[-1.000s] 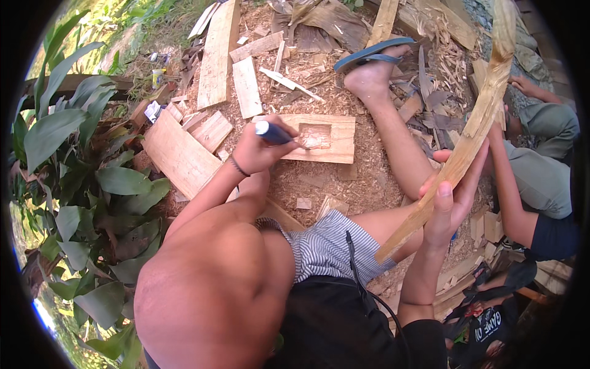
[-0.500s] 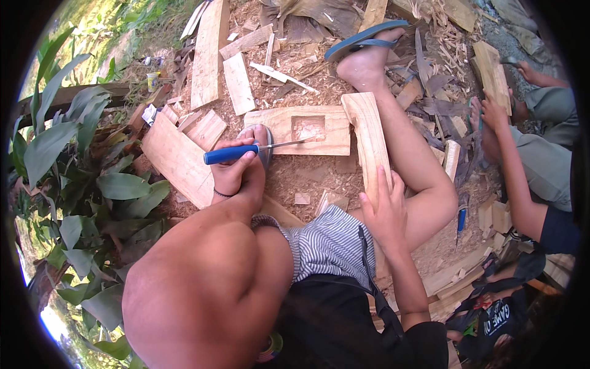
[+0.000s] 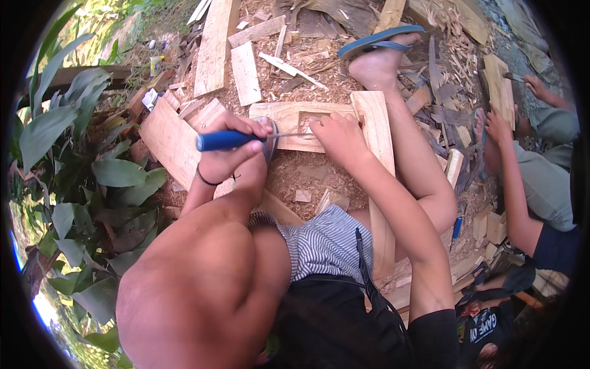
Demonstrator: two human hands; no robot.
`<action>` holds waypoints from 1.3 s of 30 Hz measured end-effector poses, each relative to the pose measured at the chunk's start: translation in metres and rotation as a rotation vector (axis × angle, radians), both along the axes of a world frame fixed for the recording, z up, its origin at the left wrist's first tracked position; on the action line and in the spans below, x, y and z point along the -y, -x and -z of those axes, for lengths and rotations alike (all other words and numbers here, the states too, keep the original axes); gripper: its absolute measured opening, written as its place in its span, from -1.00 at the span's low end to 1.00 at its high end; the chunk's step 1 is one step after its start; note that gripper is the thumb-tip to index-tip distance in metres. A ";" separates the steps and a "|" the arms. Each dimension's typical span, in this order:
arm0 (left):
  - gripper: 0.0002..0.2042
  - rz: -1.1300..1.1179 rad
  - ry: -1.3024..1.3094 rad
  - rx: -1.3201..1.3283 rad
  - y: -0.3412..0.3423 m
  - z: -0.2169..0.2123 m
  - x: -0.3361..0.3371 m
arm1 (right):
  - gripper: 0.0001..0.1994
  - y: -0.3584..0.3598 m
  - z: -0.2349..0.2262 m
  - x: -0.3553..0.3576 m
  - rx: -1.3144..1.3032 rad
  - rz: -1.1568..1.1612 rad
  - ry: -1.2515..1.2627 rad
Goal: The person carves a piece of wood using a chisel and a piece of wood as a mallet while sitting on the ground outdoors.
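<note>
My left hand (image 3: 232,147) is wrapped around the blue handle of a chisel (image 3: 222,140). Its thin metal blade points right, over a pale wooden board (image 3: 284,114) with a rectangular recess cut into it. My right hand (image 3: 340,136) is at that recess with its fingers curled in by the blade's tip; what they grip, if anything, is hidden. My left foot, in a sandal, is at the board's left end. A long thick wooden piece (image 3: 377,126) lies at the board's right end, running back under my right forearm beside my right leg.
Wood shavings and offcuts (image 3: 246,74) cover the ground ahead. Broad-leaved plants (image 3: 46,132) crowd the left side. To the right, another person's hands (image 3: 498,126) hold a wooden block (image 3: 498,86) and a tool. A blue-handled tool (image 3: 456,230) lies right of my knee.
My right hand has let go of the long wooden piece and moved up and left to the recess. My left hand has changed its grip on the chisel handle.
</note>
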State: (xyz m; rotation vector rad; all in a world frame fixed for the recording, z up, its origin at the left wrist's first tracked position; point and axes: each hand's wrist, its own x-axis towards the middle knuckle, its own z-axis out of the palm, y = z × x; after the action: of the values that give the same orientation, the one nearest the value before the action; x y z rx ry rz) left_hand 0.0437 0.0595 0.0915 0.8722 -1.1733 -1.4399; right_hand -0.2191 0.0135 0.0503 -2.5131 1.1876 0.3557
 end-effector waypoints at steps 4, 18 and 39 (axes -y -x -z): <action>-0.75 -0.330 0.047 -0.101 -0.037 -0.014 0.018 | -0.84 -0.008 0.004 0.013 -0.054 -0.016 -0.181; -0.74 -0.343 -0.168 -0.019 -0.054 0.032 -0.005 | -0.84 -0.032 0.011 0.057 -0.189 0.003 -0.599; -0.73 0.036 -0.213 0.089 -0.017 0.019 0.007 | -0.64 0.020 -0.042 0.020 0.222 0.100 0.010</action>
State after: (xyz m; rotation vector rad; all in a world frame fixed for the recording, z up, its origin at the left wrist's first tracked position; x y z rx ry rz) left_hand 0.0610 0.0527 0.0726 1.0758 -1.1194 -1.5905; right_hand -0.2395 -0.0066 0.0925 -2.4152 1.2211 0.0442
